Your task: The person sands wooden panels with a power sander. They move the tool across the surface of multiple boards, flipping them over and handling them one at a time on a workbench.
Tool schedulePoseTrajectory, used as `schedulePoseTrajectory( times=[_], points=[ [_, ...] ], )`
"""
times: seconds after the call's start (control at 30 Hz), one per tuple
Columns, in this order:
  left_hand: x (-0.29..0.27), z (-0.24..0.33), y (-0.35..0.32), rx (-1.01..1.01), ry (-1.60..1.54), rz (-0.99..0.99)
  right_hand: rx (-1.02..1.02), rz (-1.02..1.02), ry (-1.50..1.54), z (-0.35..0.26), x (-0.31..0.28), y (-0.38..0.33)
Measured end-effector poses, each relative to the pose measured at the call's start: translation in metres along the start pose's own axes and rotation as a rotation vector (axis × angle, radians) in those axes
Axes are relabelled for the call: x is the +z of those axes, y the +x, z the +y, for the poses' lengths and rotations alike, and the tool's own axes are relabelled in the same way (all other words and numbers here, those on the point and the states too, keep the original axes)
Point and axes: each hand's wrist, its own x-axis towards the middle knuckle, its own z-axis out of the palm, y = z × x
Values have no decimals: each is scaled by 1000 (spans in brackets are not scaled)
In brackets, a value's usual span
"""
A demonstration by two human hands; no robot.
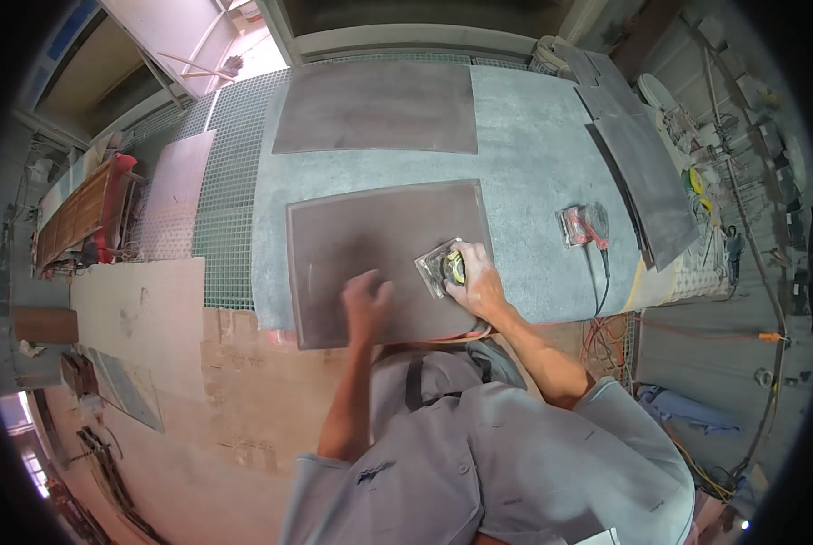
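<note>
Seen from the head camera, the right hand [479,283] has its grip closed over a small yellow-and-grey hand sander [443,268] pressed on the near right part of a dark brown rectangular panel [370,236]. The left hand [365,304] lies open and flat on the same panel, holding nothing. The panel rests on a grey speckled worktop [533,182]; a red power sander [586,225] lies apart to the right.

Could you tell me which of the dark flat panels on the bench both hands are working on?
The near panel, closest to the person: the left hand rests on it, the right hand holds a sander there.
</note>
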Motion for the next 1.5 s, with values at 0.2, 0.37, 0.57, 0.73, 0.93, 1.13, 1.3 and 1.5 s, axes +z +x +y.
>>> schedulePoseTrajectory(
  times=[0.2, 0.37, 0.57, 0.73, 0.93, 1.13, 1.3, 1.5],
  points=[
    [-128, -138, 39, -430, 548, -17, 111, -32, -57, -31, 3, 38],
    [-141, -160, 48, -401, 525, -111, 76, -44, -97, -38, 13, 61],
    [-136, -172, 38, -329, 493, -31, 289, 128, -132, -26, 25, 83],
    [-139, -173, 42, -345, 496, -73, 410, 328, -50, 11, 8, 117],
    [-150, -162, 50, -446, 472, -199, 288, 241, -272, -16, 54, 173],
    [-146, -164, 51, -351, 453, -144, 390, 232, -257, -42, 77, 191],
    [-136, -176, 46, -390, 543, -142, 135, 98, -234, -114, 134, 218],
    [-124, -188, 53, -403, 595, -106, -119, -235, -96, -201, 211, 211]
  ],
)
